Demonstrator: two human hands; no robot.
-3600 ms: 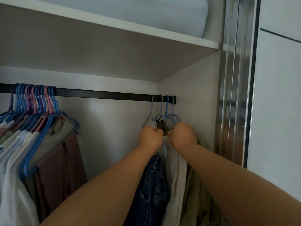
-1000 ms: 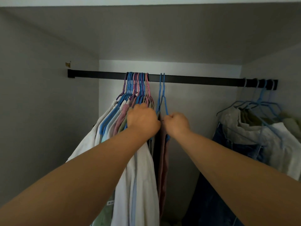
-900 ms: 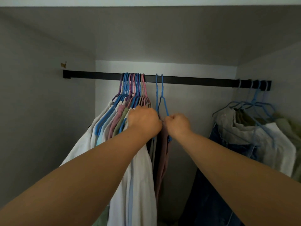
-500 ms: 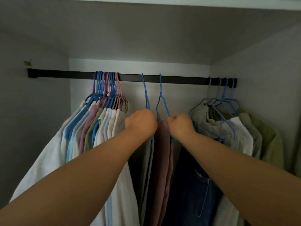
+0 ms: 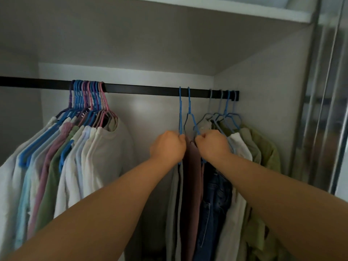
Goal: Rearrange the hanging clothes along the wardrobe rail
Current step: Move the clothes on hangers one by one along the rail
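Observation:
A black rail [image 5: 143, 90] runs across the wardrobe. My left hand [image 5: 168, 146] is closed on a blue hanger [image 5: 180, 110] carrying a pale grey garment [image 5: 174, 204]. Beside it my right hand [image 5: 213, 145] grips a second blue hanger [image 5: 189, 108] with a mauve garment [image 5: 194, 185]. Both hooks sit on the rail close to the right-hand group: jeans [image 5: 214, 200], a white top [image 5: 238, 166] and green shirts [image 5: 267, 157]. At the left hangs a dense bunch of shirts [image 5: 75, 157] on blue, pink and purple hangers.
A white shelf [image 5: 226, 8] caps the compartment above the rail. The wardrobe's right side wall [image 5: 263, 95] ends the rail. A shiny metal door frame [image 5: 323, 91] stands at the far right. Bare rail lies between the left bunch and my hands.
Both hands have slid the two blue hangers rightwards along the rail, away from the left bunch and up against the right group. The view has swung right too.

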